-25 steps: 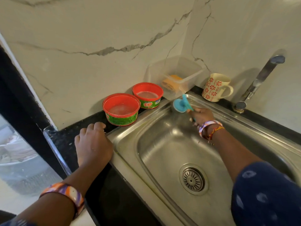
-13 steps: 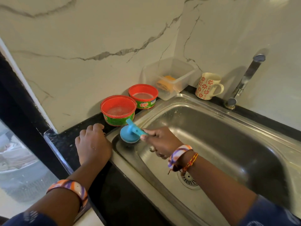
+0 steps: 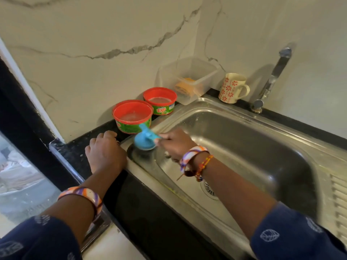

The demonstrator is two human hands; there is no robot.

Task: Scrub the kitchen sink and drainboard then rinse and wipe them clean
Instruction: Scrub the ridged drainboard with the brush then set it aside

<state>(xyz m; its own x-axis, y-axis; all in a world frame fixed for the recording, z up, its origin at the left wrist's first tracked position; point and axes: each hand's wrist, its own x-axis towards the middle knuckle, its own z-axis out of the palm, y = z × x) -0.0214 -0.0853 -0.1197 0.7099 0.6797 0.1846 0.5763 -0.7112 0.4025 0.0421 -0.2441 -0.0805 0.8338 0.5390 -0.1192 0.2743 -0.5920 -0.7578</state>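
Scrubbing the sink's near-left corner, one hand braced

Gripping the blue scrub brush [image 3: 145,140] by its handle, the right hand [image 3: 175,143] has its fingers curled round the grip; the round head presses on the sink [image 3: 244,139] at the near-left corner, where rim meets basin wall. Handle angled up and back toward the tubs, likely so the bristles bear down flat. Motion blur on the brush, so contact detail is soft.

Left hand [image 3: 105,152] rests on the black counter [image 3: 78,152] just beside the sink rim, fingers loosely bent, holding nothing. Probably a brace while leaning in.

Two open red soap tubs [image 3: 132,114] sit against the wall just behind the brush, close enough for re-dipping, my guess. Clear container [image 3: 188,79], with something orange inside, and the floral mug [image 3: 231,88] stand behind the back rim, out of the scrub path. Tap [image 3: 270,81] at the back; no water seen running. Drain [image 3: 209,190] partly hidden by the right forearm. Drainboard [image 3: 338,199] ridges at far right.

Judgement: still in the scrubbing stage; rinse and wipe not yet begun.
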